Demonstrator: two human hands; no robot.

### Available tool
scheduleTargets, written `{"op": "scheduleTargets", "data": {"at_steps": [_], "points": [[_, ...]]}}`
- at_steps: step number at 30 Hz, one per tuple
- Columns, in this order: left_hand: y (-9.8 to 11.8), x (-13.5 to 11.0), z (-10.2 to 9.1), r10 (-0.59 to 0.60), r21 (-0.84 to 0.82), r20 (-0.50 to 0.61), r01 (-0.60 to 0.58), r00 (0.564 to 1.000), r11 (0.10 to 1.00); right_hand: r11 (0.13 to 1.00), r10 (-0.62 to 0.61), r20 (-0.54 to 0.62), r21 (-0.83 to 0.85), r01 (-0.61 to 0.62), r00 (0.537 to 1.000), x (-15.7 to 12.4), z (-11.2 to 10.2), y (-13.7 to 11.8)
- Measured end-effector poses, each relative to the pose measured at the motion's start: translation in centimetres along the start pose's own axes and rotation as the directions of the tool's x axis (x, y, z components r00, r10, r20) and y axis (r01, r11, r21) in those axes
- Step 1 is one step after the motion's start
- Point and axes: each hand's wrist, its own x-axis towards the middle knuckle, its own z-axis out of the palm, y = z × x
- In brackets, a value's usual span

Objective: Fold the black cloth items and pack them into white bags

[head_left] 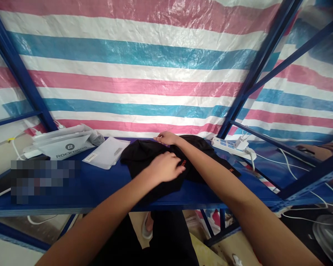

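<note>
A piece of black cloth (pixel 140 151), its kind unclear, lies on the blue shelf in front of me. My left hand (pixel 168 166) rests on top of it, palm down, slightly blurred, with the thumb apart from the fingers. At the cloth's far edge is my right hand (pixel 168 138), fingers loosely stretched to the left. My right forearm crosses over a second black cloth piece (pixel 197 142), which bears small orange lettering and lies partly hidden. Both hands look open; the undersides of their fingers are out of sight.
Left on the blue shelf (pixel 91 188) are a flat white plastic packet (pixel 107 153) and a grey-white ROCKBROS bag (pixel 72 146). A white power strip (pixel 233 147) with plugs and cables lies right. Blue metal posts (pixel 246 88) and a striped tarp (pixel 141 55) enclose the shelf.
</note>
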Motion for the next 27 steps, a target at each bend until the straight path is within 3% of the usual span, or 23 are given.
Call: {"op": "scheduleTargets", "data": {"at_steps": [3, 7, 10, 13, 16, 19, 21, 23, 25, 27], "points": [[5.0, 2.3, 3.3, -0.029, 0.099, 0.031, 0.026, 0.999, 0.995, 0.999, 0.034, 0.059, 0.038, -0.036, 0.998, 1.7, 0.7, -0.6], [6.7, 3.3, 4.8, -0.136, 0.097, 0.101, 0.126, 0.986, 0.987, 0.991, 0.104, 0.199, 0.067, -0.119, 0.974, 1.8, 0.1, -0.2], [6.5, 2.3, 3.8, -0.117, 0.006, 0.105, 0.117, 0.988, 0.993, 0.990, 0.136, 0.128, 0.008, -0.139, 0.982, 0.7, -1.4, 0.4], [6.7, 0.1, 1.6, -0.151, -0.100, -0.016, 0.149, 0.988, 0.984, 0.974, 0.146, 0.006, -0.179, -0.142, 0.989, -0.6, -3.4, 0.1], [6.7, -3.2, -1.0, -0.257, -0.323, -0.160, 0.196, 0.953, 0.926, 0.943, 0.121, -0.090, -0.300, -0.142, 0.989, -1.5, -4.9, -1.9], [5.2, -7.3, -3.2, -0.449, -0.538, -0.277, 0.250, 0.849, 0.805, 0.866, 0.035, -0.091, -0.494, -0.075, 0.995, -1.3, -4.9, -5.7], [3.0, -10.1, -3.7, -0.584, -0.564, -0.336, 0.339, 0.739, 0.753, 0.845, 0.065, 0.014, -0.533, -0.048, 0.998, -0.4, -3.9, -8.6], [0.3, -12.7, -3.5, -0.667, -0.504, -0.399, 0.458, 0.629, 0.733, 0.878, 0.125, 0.070, -0.471, -0.078, 0.990, 0.9, -2.0, -11.0], [-2.4, -14.8, -2.6, -0.676, -0.357, -0.417, 0.574, 0.608, 0.737, 0.915, 0.154, 0.074, -0.386, -0.114, 0.985, 2.3, 0.4, -12.4], [-4.5, -16.4, -1.4, -0.647, -0.194, -0.416, 0.633, 0.639, 0.750, 0.937, 0.165, 0.088, -0.324, -0.129, 0.982, 3.4, 2.8, -12.8]]}}
